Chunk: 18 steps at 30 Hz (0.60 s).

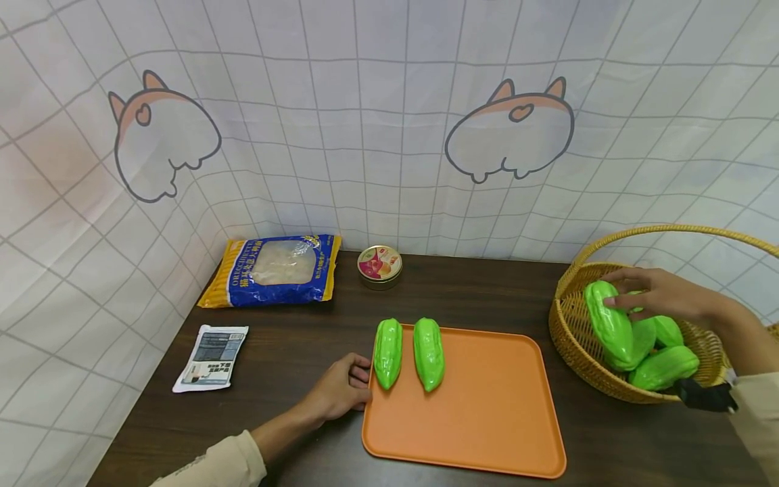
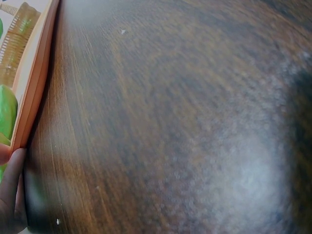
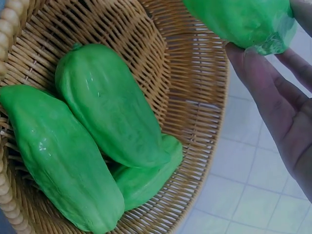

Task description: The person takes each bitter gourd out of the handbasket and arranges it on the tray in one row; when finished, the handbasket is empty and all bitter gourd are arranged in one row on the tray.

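My right hand (image 1: 663, 294) pinches one end of a bright green gourd (image 1: 608, 325), plastic-looking and ridged, held above the wicker basket (image 1: 578, 358). In the right wrist view the fingers (image 3: 265, 95) grip its end. Several more green gourds (image 3: 105, 105) lie in the basket. On the table, an orange tray (image 1: 481, 406) carries two green gourds side by side near its left edge, the outer gourd (image 1: 387, 353) and the inner gourd (image 1: 429, 355). With thumb and fingers my left hand (image 1: 341, 387) holds the tray's left rim (image 2: 34, 92).
A blue and yellow pasta bag (image 1: 280, 270) lies at the back left, with a round tin (image 1: 380, 266) beside it. Nearer on the left is a small white packet (image 1: 211, 358). The basket's tall handle (image 1: 669, 230) arches above it. A grid-patterned cloth (image 1: 377, 135) backs the dark table (image 1: 292, 358).
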{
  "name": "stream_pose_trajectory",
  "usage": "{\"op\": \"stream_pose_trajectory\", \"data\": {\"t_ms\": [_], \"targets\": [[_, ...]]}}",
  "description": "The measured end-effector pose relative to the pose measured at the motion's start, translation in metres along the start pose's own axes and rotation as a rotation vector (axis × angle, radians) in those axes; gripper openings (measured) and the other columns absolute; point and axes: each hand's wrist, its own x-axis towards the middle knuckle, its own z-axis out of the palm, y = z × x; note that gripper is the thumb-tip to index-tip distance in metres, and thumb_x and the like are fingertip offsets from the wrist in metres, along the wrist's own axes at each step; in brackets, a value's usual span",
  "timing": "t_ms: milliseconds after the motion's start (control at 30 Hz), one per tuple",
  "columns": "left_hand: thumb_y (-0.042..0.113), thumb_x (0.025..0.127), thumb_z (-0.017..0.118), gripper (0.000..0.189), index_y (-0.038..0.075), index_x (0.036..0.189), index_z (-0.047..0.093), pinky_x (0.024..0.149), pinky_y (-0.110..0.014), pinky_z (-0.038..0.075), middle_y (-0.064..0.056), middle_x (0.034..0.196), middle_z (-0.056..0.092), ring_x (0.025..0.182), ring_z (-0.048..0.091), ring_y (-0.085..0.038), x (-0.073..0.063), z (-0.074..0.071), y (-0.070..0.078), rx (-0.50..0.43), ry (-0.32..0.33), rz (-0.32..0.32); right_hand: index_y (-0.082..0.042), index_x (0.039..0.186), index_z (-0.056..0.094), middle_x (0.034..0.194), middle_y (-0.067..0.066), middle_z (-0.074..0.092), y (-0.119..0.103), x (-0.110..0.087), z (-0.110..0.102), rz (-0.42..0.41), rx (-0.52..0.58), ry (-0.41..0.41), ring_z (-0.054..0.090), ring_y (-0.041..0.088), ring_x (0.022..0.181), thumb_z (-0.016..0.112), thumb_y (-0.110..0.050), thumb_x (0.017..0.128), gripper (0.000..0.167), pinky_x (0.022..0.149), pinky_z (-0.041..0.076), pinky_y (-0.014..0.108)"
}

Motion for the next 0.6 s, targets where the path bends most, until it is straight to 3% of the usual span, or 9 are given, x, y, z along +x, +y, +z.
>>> {"op": "stream_pose_trajectory", "data": {"t_ms": [133,300,600], "targets": [[-0.005,0.069,0.071,0.059,-0.005,0.125,0.053,0.063,-0.033,0.063,-0.015,0.105,0.057,0.085,0.060,-0.019,0.000,0.000,0.000,-0.001,0.000,0.000,0.006,0.151,0.027,0.144,0.037,0.036,-0.003,-0.003,0.002,-0.005,0.026,0.008,0.064,0.024,0.111,0.056,-0.029,0.102,0.067,0.086,0.062,0.042],[-0.005,0.069,0.070,0.059,-0.005,0.125,0.053,0.063,-0.033,0.063,-0.015,0.105,0.057,0.085,0.059,-0.019,0.001,0.000,-0.001,-0.012,-0.003,0.003,0.006,0.151,0.028,0.143,0.038,0.034,-0.006,-0.006,0.006,-0.019,0.028,0.022,0.062,0.034,0.114,0.057,-0.028,0.101,0.066,0.084,0.062,0.042],[-0.005,0.069,0.071,0.059,-0.005,0.126,0.053,0.063,-0.034,0.063,-0.015,0.105,0.057,0.085,0.059,-0.020,0.001,0.000,-0.001,-0.015,-0.006,-0.007,0.005,0.149,0.033,0.138,0.034,0.039,-0.007,-0.010,0.012,-0.071,0.088,0.023,0.067,0.010,0.098,0.057,-0.022,0.101,0.060,0.082,0.062,0.036]]}}
